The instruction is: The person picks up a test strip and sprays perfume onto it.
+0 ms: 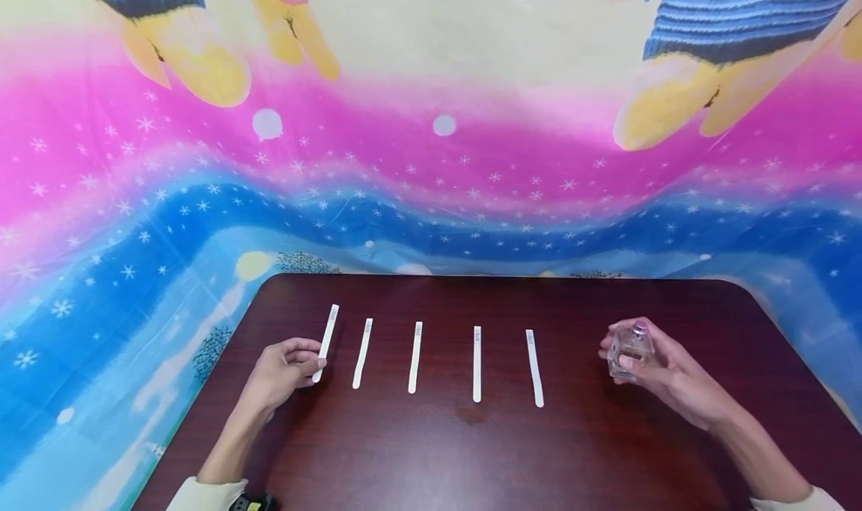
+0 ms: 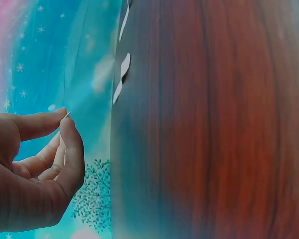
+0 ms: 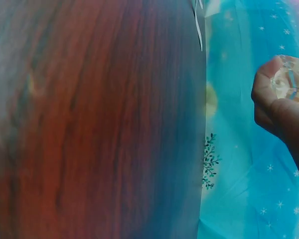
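Note:
Between thumb and fingers, my left hand [image 1: 281, 372] pinches the lower end of a white perfume test strip [image 1: 329, 333], its printed end pointing away from me. In the left wrist view, only a thin edge of that strip shows at the fingertips [image 2: 74, 134]. Several more white test strips [image 1: 415, 357] lie spaced in a row on the table, to the right of that hand. At the right side, my right hand [image 1: 673, 369] grips a clear glass perfume bottle [image 1: 631, 354] with a pinkish top. The bottle is partly cut off in the right wrist view.
The dark reddish-brown wooden table [image 1: 404, 459] has rounded far corners. Behind it hangs a printed cloth [image 1: 431, 174] in pink and blue with snowflakes, meeting the table's far edge. A dark watch [image 1: 252, 503] is at the left wrist.

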### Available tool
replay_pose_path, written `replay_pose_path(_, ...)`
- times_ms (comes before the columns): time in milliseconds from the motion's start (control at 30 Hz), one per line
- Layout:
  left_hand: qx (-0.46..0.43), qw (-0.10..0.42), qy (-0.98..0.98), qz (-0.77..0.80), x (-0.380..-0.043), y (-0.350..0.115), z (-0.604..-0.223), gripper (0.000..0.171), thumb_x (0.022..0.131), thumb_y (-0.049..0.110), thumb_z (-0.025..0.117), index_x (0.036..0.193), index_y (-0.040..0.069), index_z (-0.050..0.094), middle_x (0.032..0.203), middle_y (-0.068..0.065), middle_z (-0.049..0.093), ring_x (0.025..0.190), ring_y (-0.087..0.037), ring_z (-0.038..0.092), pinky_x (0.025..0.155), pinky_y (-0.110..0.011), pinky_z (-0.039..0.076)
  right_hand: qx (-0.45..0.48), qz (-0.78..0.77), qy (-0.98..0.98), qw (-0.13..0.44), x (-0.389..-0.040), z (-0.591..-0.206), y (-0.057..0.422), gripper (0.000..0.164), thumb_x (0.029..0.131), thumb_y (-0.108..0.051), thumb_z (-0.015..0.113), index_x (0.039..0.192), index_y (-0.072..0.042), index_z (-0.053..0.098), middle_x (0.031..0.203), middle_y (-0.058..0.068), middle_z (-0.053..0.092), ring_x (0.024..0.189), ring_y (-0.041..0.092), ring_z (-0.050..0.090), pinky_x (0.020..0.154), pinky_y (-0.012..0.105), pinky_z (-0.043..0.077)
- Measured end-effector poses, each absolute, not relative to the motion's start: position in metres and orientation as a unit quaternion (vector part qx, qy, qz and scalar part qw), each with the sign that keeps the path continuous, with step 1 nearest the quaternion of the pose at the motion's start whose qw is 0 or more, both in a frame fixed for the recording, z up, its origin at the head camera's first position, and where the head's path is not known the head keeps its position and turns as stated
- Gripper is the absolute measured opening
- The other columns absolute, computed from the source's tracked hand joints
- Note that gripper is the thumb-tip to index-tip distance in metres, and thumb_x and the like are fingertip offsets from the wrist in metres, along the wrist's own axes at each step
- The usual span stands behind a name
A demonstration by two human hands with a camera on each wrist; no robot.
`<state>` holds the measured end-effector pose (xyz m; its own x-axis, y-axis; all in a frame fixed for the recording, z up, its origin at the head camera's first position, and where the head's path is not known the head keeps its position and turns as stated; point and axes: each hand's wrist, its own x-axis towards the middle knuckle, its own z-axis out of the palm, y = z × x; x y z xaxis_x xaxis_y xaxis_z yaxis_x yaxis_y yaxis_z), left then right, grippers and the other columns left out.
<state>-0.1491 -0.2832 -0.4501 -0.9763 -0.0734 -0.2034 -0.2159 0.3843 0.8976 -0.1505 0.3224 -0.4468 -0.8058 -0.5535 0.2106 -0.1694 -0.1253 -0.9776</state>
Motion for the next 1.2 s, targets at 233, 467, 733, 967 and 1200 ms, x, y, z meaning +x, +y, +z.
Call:
replay_pose_path(233, -0.084, 0.063, 0.81, 0.577, -0.15, -0.272, -0.451, 0.04, 0.097, 0.003, 0.076, 0.132, -0.01, 0.063, 0.101, -0.009, 0.076, 0.082, -0.011, 0.073, 0.074, -0.029, 0.067, -0.289, -0.723, 0.613, 0.133, -0.152, -0.449, 0.318, 0.052, 0.108, 0.016, 0.029, 0.15, -0.01, 0.043, 0.14, 0.0, 0.066, 0.13, 0.013, 0.068, 0.098, 0.032, 0.064)
replay_pose_path(467, -0.083, 0.06, 0.806, 0.582, -0.149, -0.261, -0.449, 0.037, 0.096, 0.002, 0.076, 0.13, -0.009, 0.065, 0.098, -0.01, 0.075, 0.078, -0.01, 0.071, 0.072, -0.027, 0.066, -0.292, -0.751, 0.572, 0.152, -0.152, -0.449, 0.316, 0.053, 0.107, 0.017, 0.026, 0.149, -0.008, 0.045, 0.136, 0.0, 0.066, 0.126, 0.012, 0.069, 0.099, 0.031, 0.063)
replay_pose_path(733, -0.078, 0.064, 0.802, 0.588, -0.148, -0.25, -0.448, 0.035, 0.096, 0.001, 0.077, 0.127, -0.01, 0.066, 0.096, -0.009, 0.075, 0.079, -0.01, 0.071, 0.071, -0.026, 0.065, -0.277, -0.775, 0.558, 0.105, -0.151, -0.449, 0.31, 0.057, 0.108, 0.005, 0.013, 0.141, -0.01, 0.057, 0.126, 0.0, 0.074, 0.115, 0.014, 0.073, 0.092, 0.03, 0.064)
replay_pose_path(967, -0.082, 0.068, 0.792, 0.601, -0.147, -0.242, -0.452, 0.033, 0.094, -0.002, 0.076, 0.125, -0.01, 0.067, 0.094, -0.008, 0.075, 0.077, -0.01, 0.07, 0.068, -0.026, 0.065, -0.181, -0.788, 0.587, 0.024, -0.148, -0.447, 0.301, 0.055, 0.119, -0.027, 0.017, 0.122, -0.013, 0.07, 0.106, 0.0, 0.081, 0.097, 0.015, 0.078, 0.079, 0.03, 0.065)
replay_pose_path(1200, -0.074, 0.074, 0.791, 0.602, -0.148, -0.235, -0.454, 0.032, 0.094, -0.003, 0.076, 0.124, -0.01, 0.067, 0.095, -0.009, 0.075, 0.08, -0.012, 0.07, 0.068, -0.026, 0.064, -0.137, -0.797, 0.588, -0.001, -0.147, -0.447, 0.296, 0.052, 0.12, -0.03, 0.024, 0.115, -0.011, 0.073, 0.099, 0.001, 0.081, 0.091, 0.015, 0.079, 0.074, 0.029, 0.066)
